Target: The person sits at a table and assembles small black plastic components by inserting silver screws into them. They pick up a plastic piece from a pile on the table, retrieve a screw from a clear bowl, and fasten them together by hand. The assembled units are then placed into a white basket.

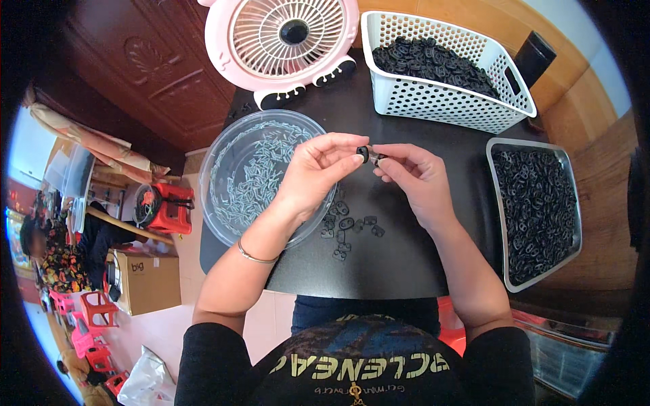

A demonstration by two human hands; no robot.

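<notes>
Above the middle of the dark table, my left hand [310,170] pinches a small black plastic piece [363,153] between thumb and fingers. Facing it, my right hand [418,177] is closed on another small dark part [379,160]. Something silvery shows in the narrow space between the two parts; its exact shape is too small to tell. Under my left forearm stands a round clear tub [211,152] holding many silvery screws or pins [254,179]. Several loose black plastic pieces [342,230] lie on the table below my hands.
A white perforated basket [433,108] of black pieces stands at the back right, beside a black cylinder [535,57]. A clear tray [577,223] of black oval pieces sits at the right edge. At the back is a pink fan [220,40]. Another person [61,250] and stools are far left.
</notes>
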